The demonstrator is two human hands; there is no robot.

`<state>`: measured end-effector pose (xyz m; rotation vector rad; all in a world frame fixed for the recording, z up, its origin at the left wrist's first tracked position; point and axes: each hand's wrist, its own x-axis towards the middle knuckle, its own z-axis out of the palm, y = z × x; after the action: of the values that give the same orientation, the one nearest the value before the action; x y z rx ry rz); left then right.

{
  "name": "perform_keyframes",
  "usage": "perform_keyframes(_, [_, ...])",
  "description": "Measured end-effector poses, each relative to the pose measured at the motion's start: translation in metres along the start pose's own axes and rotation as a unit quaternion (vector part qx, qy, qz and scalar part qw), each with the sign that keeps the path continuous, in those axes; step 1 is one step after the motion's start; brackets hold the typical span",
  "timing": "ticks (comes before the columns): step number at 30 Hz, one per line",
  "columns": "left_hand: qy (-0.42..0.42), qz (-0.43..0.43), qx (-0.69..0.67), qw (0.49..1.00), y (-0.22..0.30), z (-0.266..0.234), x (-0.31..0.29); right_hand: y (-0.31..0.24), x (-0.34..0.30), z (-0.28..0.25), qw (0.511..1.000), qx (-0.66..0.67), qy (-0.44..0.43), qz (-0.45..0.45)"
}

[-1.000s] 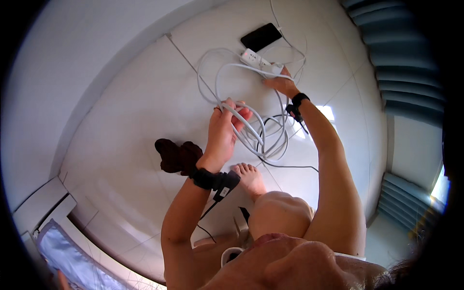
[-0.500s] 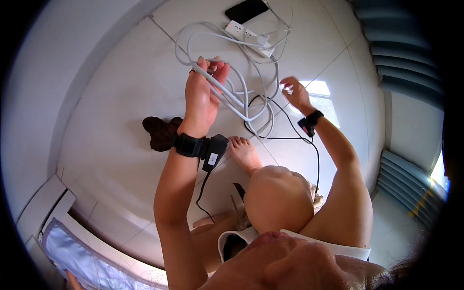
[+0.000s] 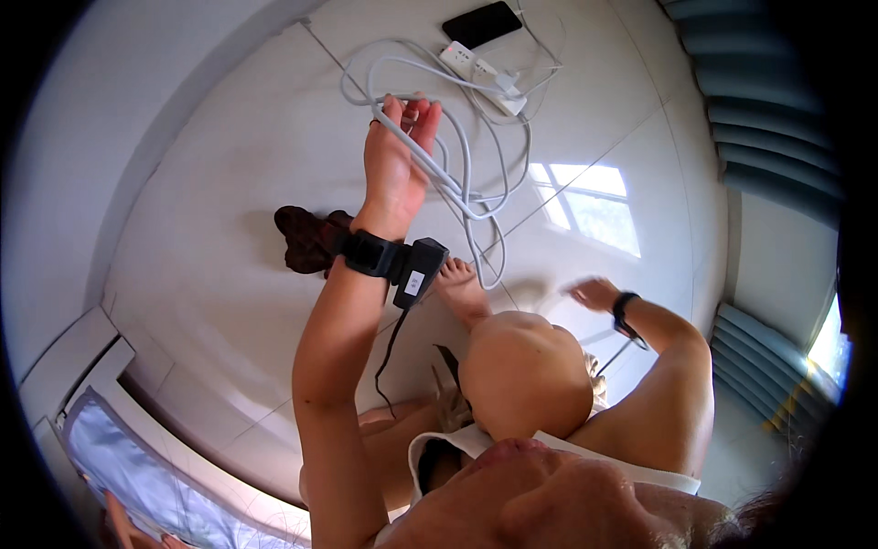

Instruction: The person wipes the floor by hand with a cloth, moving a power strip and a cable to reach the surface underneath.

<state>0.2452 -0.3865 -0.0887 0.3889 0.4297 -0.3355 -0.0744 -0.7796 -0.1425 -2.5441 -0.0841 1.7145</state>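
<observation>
My left hand (image 3: 400, 165) is raised over the floor, its fingers curled round several loops of a white extension cable (image 3: 446, 186). The loops hang down to the right of the hand, above my bare foot (image 3: 464, 291). From the coil, the cable runs to a white power strip (image 3: 469, 64) lying farther off. A white plug (image 3: 508, 84) sits in the strip. My right hand (image 3: 594, 295) is low on the right, beside my knee and apart from the cable. Motion smears its fingers, and I see nothing in it.
A black phone (image 3: 482, 24) lies beyond the strip. Left of my left wrist is a dark brown lumpy thing (image 3: 306, 240). Each wrist wears a black band; the left one carries a black box (image 3: 421, 273) with a wire. Blue-grey curtains (image 3: 768, 110) hang at right.
My right hand has drawn back from beside the cable loops toward my knee. The left hand has risen slightly, still holding the loops. The black wire near the loops is gone from there.
</observation>
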Motion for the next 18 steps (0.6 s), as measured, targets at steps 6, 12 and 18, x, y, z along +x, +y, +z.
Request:
perform_keyframes(6, [0.043, 0.012, -0.062, 0.997, -0.021, -0.003, -0.002, 0.066, -0.085, 0.060, 0.896, -0.161, -0.411, 0.054])
perform_keyframes(12, [0.088, -0.019, 0.007, 0.996, -0.061, 0.009, -0.024, -0.105, 0.002, -0.148, 0.803, 0.484, 0.336, -0.093])
perform_keyframes(18, [0.132, -0.048, -0.011, 0.990, -0.081, -0.020, -0.035, -0.202, 0.034, -0.171, 0.871, 0.347, 0.249, -0.242])
